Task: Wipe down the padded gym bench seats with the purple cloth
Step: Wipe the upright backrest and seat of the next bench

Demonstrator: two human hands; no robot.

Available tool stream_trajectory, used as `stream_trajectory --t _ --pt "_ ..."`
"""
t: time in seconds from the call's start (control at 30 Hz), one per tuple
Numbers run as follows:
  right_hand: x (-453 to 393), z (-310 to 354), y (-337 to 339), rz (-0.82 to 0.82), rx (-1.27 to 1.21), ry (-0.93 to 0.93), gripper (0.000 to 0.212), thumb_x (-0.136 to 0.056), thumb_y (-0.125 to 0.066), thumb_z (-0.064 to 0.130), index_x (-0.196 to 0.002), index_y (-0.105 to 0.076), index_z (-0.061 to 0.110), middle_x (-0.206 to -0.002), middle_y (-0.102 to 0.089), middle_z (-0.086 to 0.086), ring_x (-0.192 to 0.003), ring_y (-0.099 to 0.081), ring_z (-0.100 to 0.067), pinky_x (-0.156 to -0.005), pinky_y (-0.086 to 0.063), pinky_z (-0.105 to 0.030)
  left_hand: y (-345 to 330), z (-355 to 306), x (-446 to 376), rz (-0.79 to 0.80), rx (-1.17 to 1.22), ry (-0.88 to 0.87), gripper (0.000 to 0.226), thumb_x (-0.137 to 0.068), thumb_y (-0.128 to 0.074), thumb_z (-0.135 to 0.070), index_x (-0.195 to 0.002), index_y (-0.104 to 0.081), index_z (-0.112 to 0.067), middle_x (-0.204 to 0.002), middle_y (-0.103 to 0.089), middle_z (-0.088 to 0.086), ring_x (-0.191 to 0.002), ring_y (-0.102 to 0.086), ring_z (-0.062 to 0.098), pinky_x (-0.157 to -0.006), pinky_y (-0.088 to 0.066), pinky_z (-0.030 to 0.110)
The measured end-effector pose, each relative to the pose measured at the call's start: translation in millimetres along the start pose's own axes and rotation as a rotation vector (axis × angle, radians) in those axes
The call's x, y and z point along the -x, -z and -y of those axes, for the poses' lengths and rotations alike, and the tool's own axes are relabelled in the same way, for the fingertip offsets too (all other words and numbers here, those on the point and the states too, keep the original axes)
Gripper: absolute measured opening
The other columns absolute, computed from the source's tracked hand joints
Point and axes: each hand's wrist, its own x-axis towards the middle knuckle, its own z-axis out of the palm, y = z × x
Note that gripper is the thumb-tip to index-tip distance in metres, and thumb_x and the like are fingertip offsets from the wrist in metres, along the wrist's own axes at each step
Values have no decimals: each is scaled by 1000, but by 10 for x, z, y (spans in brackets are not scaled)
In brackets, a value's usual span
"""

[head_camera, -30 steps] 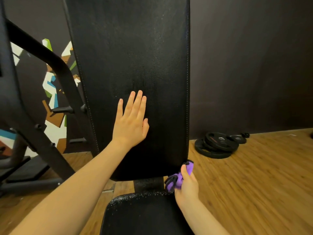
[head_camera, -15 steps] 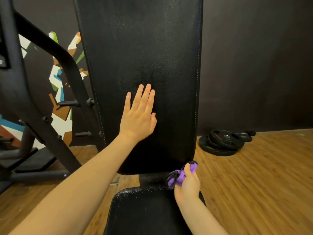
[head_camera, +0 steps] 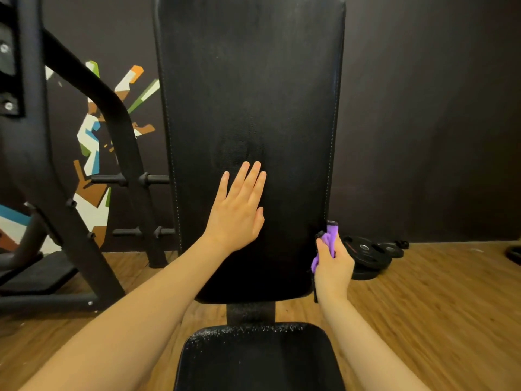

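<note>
A tall black padded backrest (head_camera: pixel 251 94) stands upright in front of me, above a black padded seat (head_camera: pixel 259 359) speckled with small droplets along its far edge. My left hand (head_camera: pixel 239 210) lies flat on the backrest with straight fingers. My right hand (head_camera: pixel 334 265) grips the bunched purple cloth (head_camera: pixel 329 238) against the backrest's lower right edge. Most of the cloth is hidden inside the hand.
A black steel machine frame (head_camera: pixel 84 193) with pegs stands to the left, before a dark wall with a colourful mural (head_camera: pixel 95 153). Black weight plates (head_camera: pixel 369 255) lie on the wooden floor (head_camera: pixel 437 306) right of the bench.
My right hand has moved up with the cloth from the backrest's bottom corner to its right edge. The left hand stays flat on the pad. The view has shifted slightly.
</note>
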Motion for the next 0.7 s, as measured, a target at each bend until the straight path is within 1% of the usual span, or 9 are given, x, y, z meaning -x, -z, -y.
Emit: stream_trajectory --t 0.07,0.13,0.2,0.27,0.33,0.4,0.47,0.57,0.7 --pt "-70 202 -66 46 25 131 18 -95 -51 12 -108 -62 7 -73 -57 -7 -44 -47 -3 -46 -43 -18 60 84 16 -14 14 -50 70 -84 -63 -31 -144 -38 -6 -153 -33 15 -142 -28 31 -112 -15 46" --pt "-80 446 -139 105 57 288 21 -94 -52 13 -112 -63 18 -93 -65 -11 -70 -58 -8 -71 -49 -26 130 212 40 -29 13 -55 69 -83 -64 -31 -143 -40 -7 -151 -36 13 -140 -32 30 -111 -16 46" --pt "-38 728 -233 180 119 459 33 -92 -54 8 -111 -58 34 -110 -65 -4 -95 -60 -10 -95 -43 -25 207 372 56 -34 26 13 70 -81 -66 -30 -142 -42 -6 -150 -38 14 -139 -33 31 -110 -17 47" --pt "8 999 -350 261 198 617 38 -89 -55 -1 -105 -57 34 -112 -63 -1 -108 -57 -10 -105 -38 -26 303 551 71 -22 39 97 70 -85 -62 -31 -145 -36 -6 -153 -31 15 -143 -26 31 -112 -14 46" --pt "-36 1198 -501 333 329 781 36 -87 -54 -9 -115 -60 13 -109 -64 -6 -106 -60 -19 -103 -41 -33 392 737 93 -17 47 159 69 -93 -51 -34 -150 -22 -7 -159 -16 13 -147 -10 29 -114 -5 45" --pt "-152 1374 -694 339 592 1009 43 -85 -56 -12 -126 -52 -1 -121 -59 -17 -111 -59 -31 -100 -43 -38 441 885 114 9 63 188 69 -98 -38 -37 -153 -7 -10 -161 0 11 -148 4 27 -116 2 44" --pt "-234 1582 -910 304 797 1183 46 -81 -61 -10 -126 -54 -2 -128 -55 -19 -118 -53 -36 -103 -38 -43 480 999 144 30 52 156 68 -100 -31 -39 -153 1 -11 -160 9 10 -147 11 26 -117 4 44" --pt "-292 1931 -1232 181 944 1456 45 -72 -73 -7 -115 -62 -2 -116 -63 -20 -109 -60 -37 -98 -35 -42 505 1149 153 31 100 158 70 -100 -29 -41 -151 8 -12 -159 15 8 -145 18 23 -114 9 42" --pt "-390 2326 -1633 237 1098 1629 51 -69 -76 -6 -118 -62 1 -122 -60 -21 -112 -57 -40 -98 -35 -46 463 1337 91 23 175 185 72 -101 -27 -44 -140 25 -14 -149 31 4 -136 30 19 -115 9 42"
